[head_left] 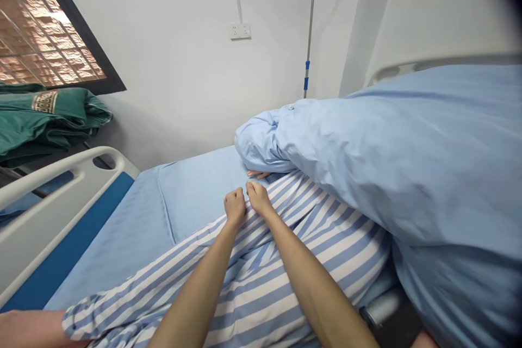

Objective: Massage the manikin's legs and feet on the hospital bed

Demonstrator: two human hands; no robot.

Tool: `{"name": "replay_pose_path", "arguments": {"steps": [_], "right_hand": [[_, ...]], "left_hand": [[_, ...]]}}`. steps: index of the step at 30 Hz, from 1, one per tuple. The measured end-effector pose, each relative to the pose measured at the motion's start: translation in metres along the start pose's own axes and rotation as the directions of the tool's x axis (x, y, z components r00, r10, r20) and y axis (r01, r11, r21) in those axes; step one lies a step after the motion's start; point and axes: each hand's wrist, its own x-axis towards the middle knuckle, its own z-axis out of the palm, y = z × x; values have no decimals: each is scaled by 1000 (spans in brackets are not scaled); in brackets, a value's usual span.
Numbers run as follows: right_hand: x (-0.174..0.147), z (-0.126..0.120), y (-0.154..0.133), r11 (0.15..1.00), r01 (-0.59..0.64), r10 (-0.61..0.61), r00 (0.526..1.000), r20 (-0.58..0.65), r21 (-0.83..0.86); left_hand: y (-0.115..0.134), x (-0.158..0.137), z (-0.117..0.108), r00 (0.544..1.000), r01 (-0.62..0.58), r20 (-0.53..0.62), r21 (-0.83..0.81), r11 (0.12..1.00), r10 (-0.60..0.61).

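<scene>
My left hand (235, 205) and my right hand (258, 197) are both closed into fists, side by side with a narrow gap between them. No object shows in either one. They are at the far side of a leg in blue-and-white striped trousers (350, 261), belonging to a person lying on the bed; whether the fists press on the cloth I cannot tell. Just beyond my right fist, the fingers of that person's hand (259, 174) stick out from under a light blue quilt (367, 147). The quilt hides the rest of the body.
A light blue bed sheet (199, 179) stretches to the white and blue bed end board (81, 217) at left. Folded green cloth (53, 119) lies beyond it, under a barred window. A drip stand (310, 38) rises by the wall, right of a socket (240, 31).
</scene>
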Motion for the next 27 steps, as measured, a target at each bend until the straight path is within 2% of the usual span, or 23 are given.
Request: {"name": "replay_pose_path", "arguments": {"steps": [4, 9, 13, 15, 18, 21, 22, 24, 27], "right_hand": [[2, -3, -10, 996, -22, 27, 998, 62, -82], [9, -19, -15, 986, 134, -114, 977, 179, -101], [5, -24, -1, 994, 63, -50, 990, 132, -95], [2, -21, 5, 988, 80, -66, 992, 105, -134], [-1, -17, 6, 980, 111, -98, 992, 86, -168], [0, -17, 3, 984, 87, -78, 995, 67, -153], [1, -17, 3, 988, 76, -67, 996, 65, -136], [2, -19, 3, 995, 40, -35, 998, 59, -87], [4, -23, 5, 999, -35, 36, 999, 27, -30]], "left_hand": [[-10, -6, 1, 994, -71, 86, 84, 994, 64], [-5, -5, 0, 994, -94, 65, 156, 983, 85], [-5, -7, 1, 995, -96, 45, 183, 978, 89], [-6, -9, -1, 994, -98, 63, 168, 981, 89], [-3, -10, -6, 983, -99, 162, 97, 990, 82], [11, -1, -9, 941, -37, 334, -41, 998, 48], [17, 2, -8, 932, -14, 359, -87, 996, 45], [28, 8, -4, 951, 7, 308, -159, 987, 43], [33, 6, 10, 995, 22, 103, -161, 987, -5]]}}
